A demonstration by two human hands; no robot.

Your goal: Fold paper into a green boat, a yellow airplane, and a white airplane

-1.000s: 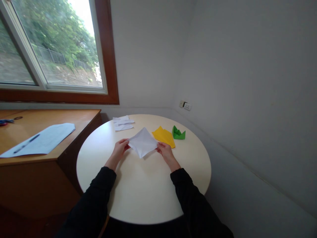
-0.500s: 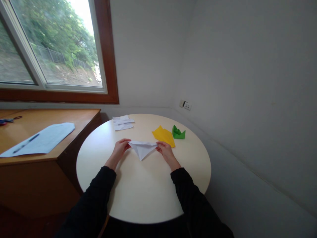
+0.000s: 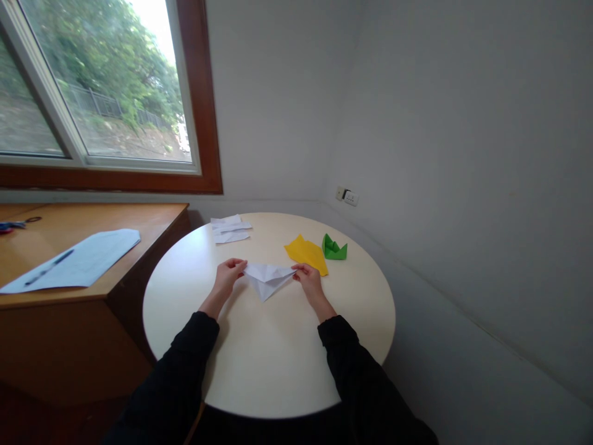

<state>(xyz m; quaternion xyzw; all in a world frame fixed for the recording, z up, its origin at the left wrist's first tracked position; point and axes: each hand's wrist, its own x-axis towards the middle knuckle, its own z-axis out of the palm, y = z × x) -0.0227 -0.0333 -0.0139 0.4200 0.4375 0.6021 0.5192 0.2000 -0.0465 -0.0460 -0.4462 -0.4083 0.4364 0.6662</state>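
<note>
Arms (image 3: 173,368) extend forward, converging. Left hand (image 3: 228,274) and right hand (image 3: 307,278) face each other, apart, fingers (image 3: 239,265) pinched.

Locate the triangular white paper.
The triangular white paper is left of centre in the head view, held by the left hand and right hand, near the angular yellow paper.

white paper (image 3: 264,285) gone from open diamond to folded rough triangle, left grip (image 3: 227,276) slightly further inward
</note>
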